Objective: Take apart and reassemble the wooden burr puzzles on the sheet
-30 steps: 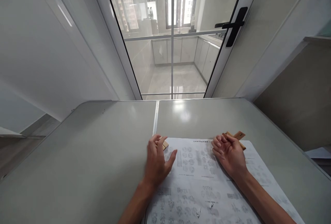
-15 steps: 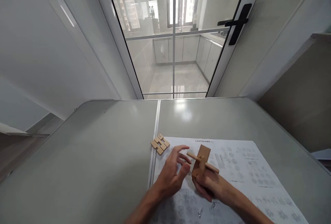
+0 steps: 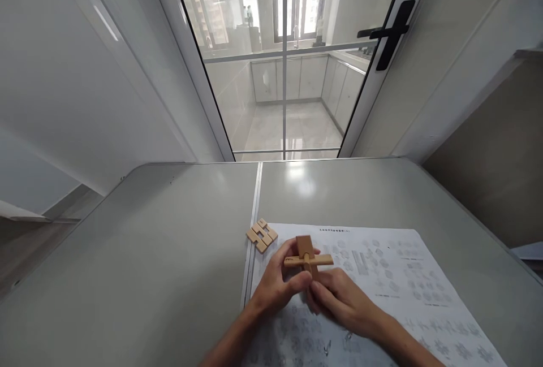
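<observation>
A partly assembled wooden puzzle [image 3: 305,246] made of crossing pieces is held above the printed sheet, with one flat block upright and a bar lying across it. My left hand [image 3: 280,281] grips it from the left, its thumb at the lower front and its fingers behind. My right hand [image 3: 339,297] pinches the lower end from the right; its fingertips are partly hidden. Left of the hands, several notched wooden puzzle pieces [image 3: 262,236] lie side by side over the sheet's corner and the table seam.
The large instruction sheet [image 3: 407,276] with small printed diagrams covers the table's right front. A metal seam [image 3: 255,197] divides the grey table [image 3: 190,220]. Beyond the far edge stands a glass door with a black handle [image 3: 392,34].
The wooden puzzle has moved left and turned, so its bar now lies nearly level. My left hand, apart from it before, has closed on it; my right hand came along.
</observation>
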A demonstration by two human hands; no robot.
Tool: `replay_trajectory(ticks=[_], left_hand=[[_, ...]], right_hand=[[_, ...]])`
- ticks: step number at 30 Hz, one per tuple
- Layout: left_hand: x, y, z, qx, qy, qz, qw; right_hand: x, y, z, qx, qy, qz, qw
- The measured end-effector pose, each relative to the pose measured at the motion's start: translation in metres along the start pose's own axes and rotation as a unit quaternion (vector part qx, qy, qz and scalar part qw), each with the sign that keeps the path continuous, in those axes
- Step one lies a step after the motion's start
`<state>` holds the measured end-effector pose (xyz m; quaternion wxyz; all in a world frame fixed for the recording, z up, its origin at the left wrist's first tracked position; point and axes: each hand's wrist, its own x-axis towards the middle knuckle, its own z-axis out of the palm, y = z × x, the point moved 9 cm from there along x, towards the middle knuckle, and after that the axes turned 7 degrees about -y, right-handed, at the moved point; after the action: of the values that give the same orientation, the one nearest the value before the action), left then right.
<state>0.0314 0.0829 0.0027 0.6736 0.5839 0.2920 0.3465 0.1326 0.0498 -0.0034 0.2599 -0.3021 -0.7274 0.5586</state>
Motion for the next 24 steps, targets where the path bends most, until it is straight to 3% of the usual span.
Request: replay_trajectory(ticks=[4,8,14,24], left_hand=[[0.000,-0.010,-0.010,-0.039,0.039,0.006,0.998],[-0.001,-0.022,-0.010,-0.063,0.044,-0.013,0.997],[-0.003,-0.021,-0.013,-0.054,0.057,-0.040,0.996],[-0.003,-0.024,-0.015,-0.084,0.063,-0.041,0.994]], right_hand=[[-0.002,0.014,-0.016,0.003,0.092,-0.004,0.996],[-0.007,0.015,-0.028,-0.053,0.164,-0.020,0.985],[-0.006,0.005,-0.026,-0.111,0.155,-0.037,0.981],[-0.007,0.009,-0.024,-0.120,0.153,-0.039,0.980]])
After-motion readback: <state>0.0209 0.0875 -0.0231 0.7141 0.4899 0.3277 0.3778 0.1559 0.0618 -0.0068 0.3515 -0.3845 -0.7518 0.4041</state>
